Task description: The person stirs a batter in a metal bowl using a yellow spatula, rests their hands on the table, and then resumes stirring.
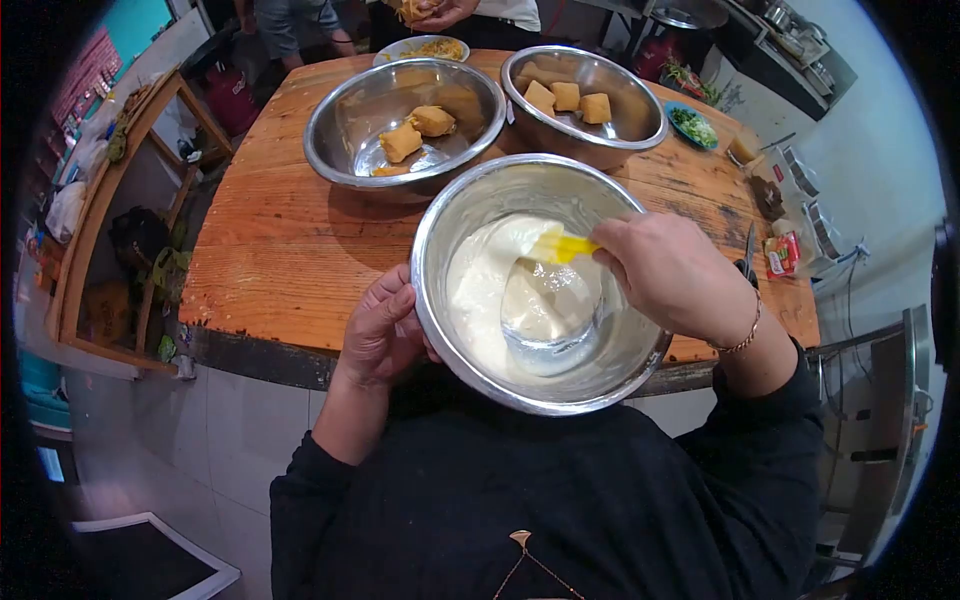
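Note:
A metal mixing bowl (432, 330) is tilted toward me at the table's front edge. Thick white batter (480, 290) coats its bottom and one side, with bare metal showing at the lower part. My left hand (380, 325) grips the bowl's left rim, thumb on the outside near the edge. In my right hand (665, 265) is a yellow spatula (562, 248), its blade lying in the batter. The fingers are closed around its handle, which they mostly hide.
Two more metal bowls stand behind: the left bowl (318, 165) and the right bowl (655, 130) hold tan blocks. A plate of yellow shreds (435, 48) lies at the back, near another person's hands (447, 14). Chopped greens (692, 126), scissors (746, 262) and a red packet (782, 254) are on the right.

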Available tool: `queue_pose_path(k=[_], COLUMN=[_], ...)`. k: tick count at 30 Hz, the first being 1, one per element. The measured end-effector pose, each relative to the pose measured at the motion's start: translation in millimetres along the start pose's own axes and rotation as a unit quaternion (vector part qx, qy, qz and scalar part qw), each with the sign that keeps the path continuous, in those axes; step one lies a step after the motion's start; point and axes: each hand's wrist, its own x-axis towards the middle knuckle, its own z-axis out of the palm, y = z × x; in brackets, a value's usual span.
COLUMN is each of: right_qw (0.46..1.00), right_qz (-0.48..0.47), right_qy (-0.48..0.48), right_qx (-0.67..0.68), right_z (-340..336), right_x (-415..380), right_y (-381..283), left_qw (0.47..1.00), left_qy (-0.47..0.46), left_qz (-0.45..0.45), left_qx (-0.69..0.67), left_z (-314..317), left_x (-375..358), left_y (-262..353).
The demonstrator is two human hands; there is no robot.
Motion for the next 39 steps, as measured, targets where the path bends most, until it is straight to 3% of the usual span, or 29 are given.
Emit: queue_pose_path(k=[4, 7, 8, 11, 12, 16, 20, 24, 27, 31, 32, 35, 39], right_qw=[0.999, 0.988, 0.988, 0.992, 0.99, 0.981, 0.988, 0.996, 0.985, 0.99, 0.989, 0.995, 0.986], right_qz=[-0.029, -0.131, -0.139, -0.037, -0.004, -0.077, -0.143, -0.033, -0.039, -0.14, -0.142, -0.094, 0.001], right_qy=[0.029, -0.082, -0.047, -0.062, -0.03, 0.163, -0.023, -0.014, 0.145, 0.022, -0.028, -0.015, 0.13], right_qx=[-0.016, 0.015, 0.049, -0.101, -0.137, -0.069, 0.058, -0.084, -0.083, 0.009, 0.033, -0.001, -0.102], right_z=[10.0, 10.5, 3.2, -23.9, -23.4, 22.5, 13.4, -17.9, 1.2, 23.3, 20.6, -3.4, 6.1], right_x=[0.8, -12.5, -18.9, -25.9, -23.1, 5.1, -7.9, -23.7, -3.0, 1.3, -3.3, -22.1, -4.9], right_y=[-8.0, -11.7, -8.7, 8.0, 13.2, 17.5, 1.6, 15.1, 19.4, 1.3, 2.5, 15.8, 20.4], left_qw=[1.0, 1.0, 1.0, 1.0, 1.0, 1.0, 1.0, 0.999, 0.999, 0.999, 0.999, 1.0, 1.0], left_qy=[-0.009, -0.007, -0.007, -0.013, -0.009, -0.006, -0.007, -0.033, -0.022, -0.023, -0.012, 0.003, -0.009], left_qz=[-0.004, -0.004, -0.002, -0.001, -0.002, -0.002, -0.004, -0.006, -0.004, -0.012, -0.007, 0.003, 0.001], left_qx=[-0.003, -0.001, -0.002, -0.011, -0.01, -0.007, -0.016, -0.043, -0.029, -0.048, -0.034, -0.008, -0.012], left_z=[-4.9, -4.7, -5.2, -5.5, -3.2, -2.3, -4.9, -8.7, -5.7, -3.9, -3.6, -2.9, -7.7], left_x=[1.2, 0.0, -1.0, -0.1, -0.6, -0.2, -4.7, -2.1, -1.6, -2.1, -3.4, -3.5, -2.5], left_y=[-1.0, -0.5, -0.4, -0.4, 0.0, -0.3, 1.1, 0.1, -1.1, 1.6, 1.4, 0.1, -1.6])
